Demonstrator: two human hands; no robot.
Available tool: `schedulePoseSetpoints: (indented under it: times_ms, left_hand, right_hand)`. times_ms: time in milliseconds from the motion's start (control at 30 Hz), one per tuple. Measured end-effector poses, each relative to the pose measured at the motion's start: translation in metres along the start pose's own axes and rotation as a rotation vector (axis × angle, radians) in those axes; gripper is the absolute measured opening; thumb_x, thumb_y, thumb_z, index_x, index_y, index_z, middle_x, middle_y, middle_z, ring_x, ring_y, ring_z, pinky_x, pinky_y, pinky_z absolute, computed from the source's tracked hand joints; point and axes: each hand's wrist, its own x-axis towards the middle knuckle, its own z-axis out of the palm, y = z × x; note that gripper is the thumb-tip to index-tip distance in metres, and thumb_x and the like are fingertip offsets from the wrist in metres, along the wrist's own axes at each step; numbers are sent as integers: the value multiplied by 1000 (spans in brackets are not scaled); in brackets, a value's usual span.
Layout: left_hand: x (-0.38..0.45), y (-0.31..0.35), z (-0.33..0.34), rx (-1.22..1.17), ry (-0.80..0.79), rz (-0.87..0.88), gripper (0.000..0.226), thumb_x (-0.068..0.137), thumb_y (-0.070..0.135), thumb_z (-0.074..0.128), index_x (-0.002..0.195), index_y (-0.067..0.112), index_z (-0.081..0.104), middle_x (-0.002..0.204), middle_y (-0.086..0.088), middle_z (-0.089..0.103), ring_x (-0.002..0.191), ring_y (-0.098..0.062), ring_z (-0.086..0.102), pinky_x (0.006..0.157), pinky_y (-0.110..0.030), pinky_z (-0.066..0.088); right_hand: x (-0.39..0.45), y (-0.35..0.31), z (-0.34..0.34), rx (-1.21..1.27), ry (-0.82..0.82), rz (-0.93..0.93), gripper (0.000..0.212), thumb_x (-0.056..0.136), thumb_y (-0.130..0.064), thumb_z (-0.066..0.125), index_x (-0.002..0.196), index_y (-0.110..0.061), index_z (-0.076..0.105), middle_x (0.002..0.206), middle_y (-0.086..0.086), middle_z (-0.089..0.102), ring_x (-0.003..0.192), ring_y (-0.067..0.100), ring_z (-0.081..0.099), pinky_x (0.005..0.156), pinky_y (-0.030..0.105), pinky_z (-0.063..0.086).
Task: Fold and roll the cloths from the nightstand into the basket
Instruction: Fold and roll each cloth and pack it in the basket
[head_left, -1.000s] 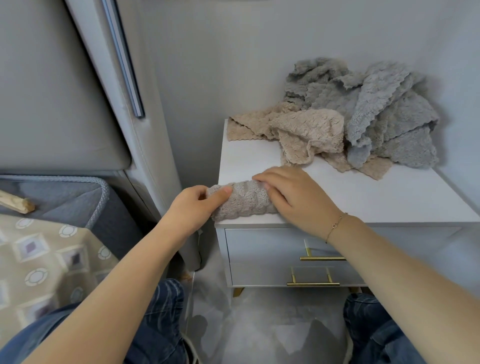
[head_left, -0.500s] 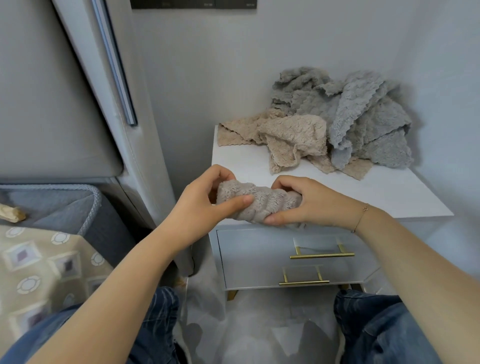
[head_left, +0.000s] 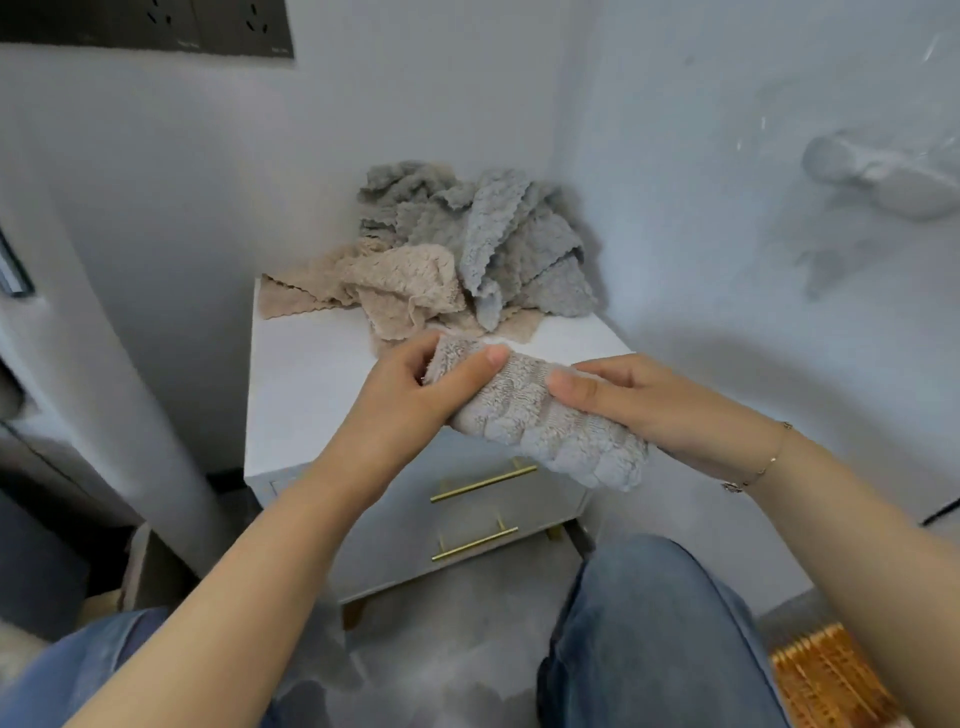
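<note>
Gripping one end of the rolled beige-grey fleece cloth (head_left: 540, 421), my left hand (head_left: 410, 410) has its thumb laid across the top of the roll and its fingers curled in behind it. My right hand (head_left: 660, 410) holds the other end, its fingers (head_left: 576, 389) wrapped over the roll and its thumb hidden underneath, so I cannot tell how the thumb sits. The roll is lifted clear of the top, tilted with its right end lower, hanging in front of the drawer fronts.

Behind it on the white nightstand (head_left: 306, 374) lies the loose heap: crumpled beige scalloped-edge cloths (head_left: 400, 291) in front and to the left, rumpled grey scalloped-edge cloths (head_left: 493, 234) piled behind against the corner of the wall. My hands cover the near edge of that heap.

Two brass bar handles (head_left: 483, 483) show on the drawers below. My knees in blue jeans (head_left: 654, 634) sit low in view, and a woven orange-brown basket (head_left: 831, 680) peeks in at the lower right on the grey floor. A dark socket panel (head_left: 156, 26) sits on the pale wall above.
</note>
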Motion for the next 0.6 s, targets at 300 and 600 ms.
schedulePoseSetpoints:
  times_ms: [300, 600]
  left_hand:
    - [-23, -5, 141, 252, -264, -14, 77, 62, 69, 67, 86, -2, 56, 69, -5, 47, 60, -13, 45, 56, -30, 38]
    - [-67, -39, 295, 406, -594, 29, 42, 74, 57, 68, 92, 20, 57, 82, 2, 62, 67, -8, 53, 54, -18, 43]
  right_hand:
    - [-135, 94, -44, 324, 155, 188, 33, 87, -30, 58, 112, -9, 66, 99, 8, 72, 85, 17, 68, 70, 23, 55]
    - [-253, 210, -95, 446, 244, 378, 40, 77, -22, 77, 113, -9, 63, 107, 11, 70, 95, 24, 68, 74, 27, 56]
